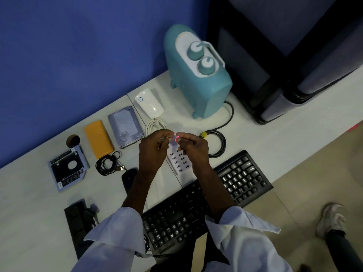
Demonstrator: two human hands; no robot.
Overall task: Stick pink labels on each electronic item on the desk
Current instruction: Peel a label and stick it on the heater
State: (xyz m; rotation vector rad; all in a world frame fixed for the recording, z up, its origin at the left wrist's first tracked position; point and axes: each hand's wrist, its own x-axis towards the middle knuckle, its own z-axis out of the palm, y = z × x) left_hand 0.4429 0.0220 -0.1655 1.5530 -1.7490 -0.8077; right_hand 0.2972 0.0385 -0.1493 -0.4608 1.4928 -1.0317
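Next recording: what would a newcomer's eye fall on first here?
The left hand and right hand meet mid-frame, both pinching a small pink label above a white multi-port USB charger. Behind them a large teal appliance with two round knobs stands on the desk by the blue wall; a black keyboard lies nearest the person.

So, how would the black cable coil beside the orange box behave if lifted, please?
The black cable coil looks thin and loosely looped, so it would probably flop and unwind. Its plug lies free and might dangle.
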